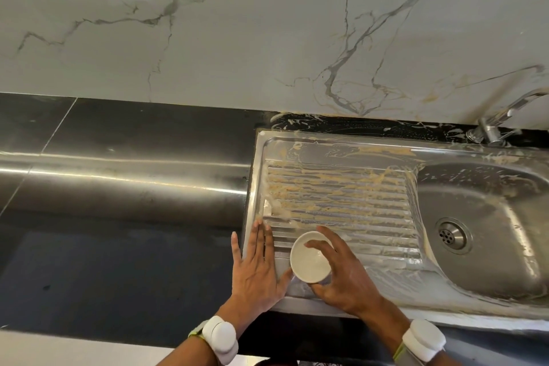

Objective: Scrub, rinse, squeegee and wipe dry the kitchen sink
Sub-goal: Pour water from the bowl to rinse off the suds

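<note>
Holding the small white bowl (310, 258) in my right hand (344, 279), left hand (258, 264) flat on the soapy drainboard (341, 196); wet fingers might, seemingly, let it slip and chip.

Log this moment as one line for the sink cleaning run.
left hand: flat on drainboard edge | right hand: holds small white bowl | drainboard: tan residue streaks | basin: soapy smears | stage: scrub or rinse

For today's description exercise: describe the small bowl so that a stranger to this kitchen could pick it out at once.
Start at the steel sink set in the dark counter, then move to its ribbed draining board left of the basin. At the board's near left corner the right hand grips a small bowl, the only round, cream-white thing there.
</note>
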`<action>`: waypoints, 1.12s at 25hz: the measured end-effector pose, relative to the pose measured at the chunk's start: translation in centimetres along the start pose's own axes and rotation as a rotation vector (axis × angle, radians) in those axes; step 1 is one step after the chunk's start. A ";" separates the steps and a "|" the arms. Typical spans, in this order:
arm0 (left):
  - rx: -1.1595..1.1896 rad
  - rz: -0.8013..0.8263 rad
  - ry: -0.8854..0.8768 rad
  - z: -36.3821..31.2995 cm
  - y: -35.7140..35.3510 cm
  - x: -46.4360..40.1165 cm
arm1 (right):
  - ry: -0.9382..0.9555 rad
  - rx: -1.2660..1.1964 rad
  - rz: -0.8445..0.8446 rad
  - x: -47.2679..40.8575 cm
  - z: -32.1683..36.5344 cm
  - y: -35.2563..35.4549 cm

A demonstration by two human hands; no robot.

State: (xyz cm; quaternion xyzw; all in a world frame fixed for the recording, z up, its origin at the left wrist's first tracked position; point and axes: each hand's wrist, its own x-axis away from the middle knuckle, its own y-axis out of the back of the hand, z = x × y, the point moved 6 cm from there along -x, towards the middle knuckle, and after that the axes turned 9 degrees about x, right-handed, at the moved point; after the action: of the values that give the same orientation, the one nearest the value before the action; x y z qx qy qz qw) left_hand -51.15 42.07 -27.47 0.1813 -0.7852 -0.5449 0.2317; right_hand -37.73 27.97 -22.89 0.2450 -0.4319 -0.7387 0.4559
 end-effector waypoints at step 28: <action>0.275 0.090 0.305 -3.2 -2.4 1.9 | 0.151 0.348 0.075 -4.9 2.8 3.7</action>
State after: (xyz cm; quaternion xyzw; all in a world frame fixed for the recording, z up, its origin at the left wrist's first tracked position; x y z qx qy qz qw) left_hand -50.84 37.73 -28.38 0.2562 -0.8155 -0.3878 0.3449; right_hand -35.85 32.64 -18.45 0.3589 -0.5265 -0.6148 0.4648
